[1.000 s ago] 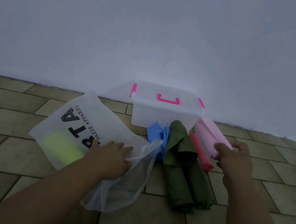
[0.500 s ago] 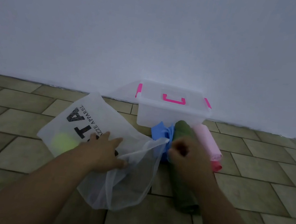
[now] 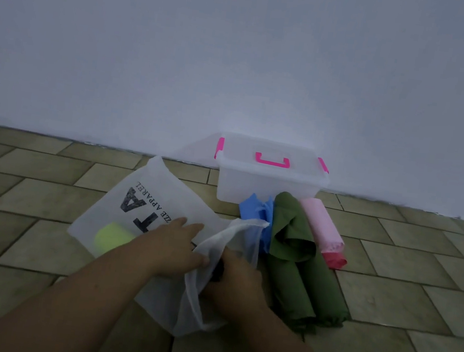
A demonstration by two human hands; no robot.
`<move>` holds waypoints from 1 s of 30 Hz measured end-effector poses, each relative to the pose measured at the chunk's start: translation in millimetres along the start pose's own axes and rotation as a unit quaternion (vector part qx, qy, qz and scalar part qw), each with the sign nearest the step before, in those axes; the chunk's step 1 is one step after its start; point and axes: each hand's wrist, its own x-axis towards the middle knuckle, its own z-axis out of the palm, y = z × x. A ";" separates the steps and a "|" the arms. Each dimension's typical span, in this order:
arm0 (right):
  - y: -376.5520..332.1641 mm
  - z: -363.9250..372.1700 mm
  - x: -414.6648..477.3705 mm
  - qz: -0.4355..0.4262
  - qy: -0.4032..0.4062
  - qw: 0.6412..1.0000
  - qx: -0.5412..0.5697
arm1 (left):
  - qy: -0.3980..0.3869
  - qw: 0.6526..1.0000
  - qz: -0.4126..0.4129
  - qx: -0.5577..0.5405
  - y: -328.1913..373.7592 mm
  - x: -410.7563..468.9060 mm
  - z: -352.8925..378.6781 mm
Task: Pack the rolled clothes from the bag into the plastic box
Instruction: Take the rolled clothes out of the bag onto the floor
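Observation:
A translucent white bag (image 3: 144, 202) with black lettering lies on the tiled floor, a yellow-green roll (image 3: 112, 238) showing through it. My left hand (image 3: 177, 245) rests on the bag and pinches its mouth edge. My right hand (image 3: 236, 282) reaches into the bag's open mouth, fingers around something dark that is mostly hidden. The clear plastic box (image 3: 267, 186) with pink clips and handle stands shut by the wall. In front of it lie a blue roll (image 3: 255, 211), two dark green rolls (image 3: 301, 267), a pale pink roll (image 3: 321, 226) and a red roll (image 3: 334, 260).
A plain white wall (image 3: 240, 58) runs across the back, right behind the box. Olive-green floor tiles (image 3: 416, 288) spread to the left and right of the pile.
My right hand left the pink roll at the right, crossed over the green rolls and went into the bag's mouth. My left hand stayed on the bag and took hold of its edge.

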 end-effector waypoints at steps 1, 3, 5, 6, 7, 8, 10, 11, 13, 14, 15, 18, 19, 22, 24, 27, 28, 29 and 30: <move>-0.2 -1.3 -2.0 -0.002 0.006 1.000 0.020 | -0.002 1.000 -0.001 -0.010 -2.9 0.3 -0.8; 4.4 -10.7 -7.6 -0.001 0.016 0.999 0.048 | 0.002 1.000 -0.006 -0.022 -8.6 0.6 -0.8; 16.0 -26.7 -15.1 0.008 0.024 0.998 0.057 | 0.014 1.000 -0.012 -0.024 -12.4 1.2 1.9; 22.1 -35.7 -19.3 0.011 0.023 0.997 0.066 | 0.018 1.000 -0.012 -0.023 -12.8 1.4 3.8; 28.0 -44.5 -23.3 0.010 0.021 0.997 0.079 | 0.020 1.000 -0.009 -0.019 -12.2 1.8 5.5; 32.7 -53.5 -27.3 0.008 0.021 0.995 0.093 | 0.019 1.000 -0.007 -0.014 -10.7 2.2 7.4; 39.7 -74.7 -33.3 0.013 0.035 0.993 0.115 | 0.018 1.000 -0.007 0.003 -7.5 3.6 11.3; 44.6 -87.7 -35.5 0.019 0.050 0.991 0.121 | 0.017 1.000 -0.012 0.017 -6.7 4.9 13.1; 57.8 -116.8 -38.0 0.038 0.106 0.982 0.150 | 0.009 0.998 -0.027 0.050 -6.1 7.1 16.9; 64.3 -130.6 -37.4 0.047 0.148 0.969 0.193 | 0.007 0.997 -0.034 0.064 -5.9 7.8 18.6; 69.5 -141.6 -35.3 0.060 0.196 0.946 0.251 | 0.007 0.996 -0.037 0.075 -5.2 7.9 19.8; 78.9 -148.8 -16.4 0.104 0.363 0.881 0.284 | 0.017 0.995 -0.041 0.094 -2.9 7.0 23.2; 79.9 -144.1 -7.6 0.121 0.396 0.877 0.243 | 0.022 0.994 -0.043 0.097 -2.3 6.6 24.6; 87.0 -119.0 15.0 0.151 0.366 0.915 0.073 | 0.031 0.993 -0.046 0.100 -2.7 4.6 27.6; 92.5 -106.3 20.0 0.170 0.298 0.938 -0.044 | 0.031 0.994 -0.045 0.094 -3.8 2.1 26.4; 93.4 -104.8 15.8 0.198 0.272 0.934 -0.124 | 0.020 0.994 -0.050 0.094 -7.3 -3.1 21.1; 87.6 -103.9 12.2 0.176 0.294 0.932 -0.121 | 0.011 0.994 -0.053 0.095 -9.6 -5.4 18.9; 78.1 -100.8 7.5 0.135 0.316 0.934 -0.096 | -0.002 0.994 -0.054 0.094 -12.4 -7.6 16.9; 67.3 -95.4 2.7 0.084 0.314 0.944 -0.055 | -0.017 0.994 -0.054 0.093 -15.5 -9.5 15.2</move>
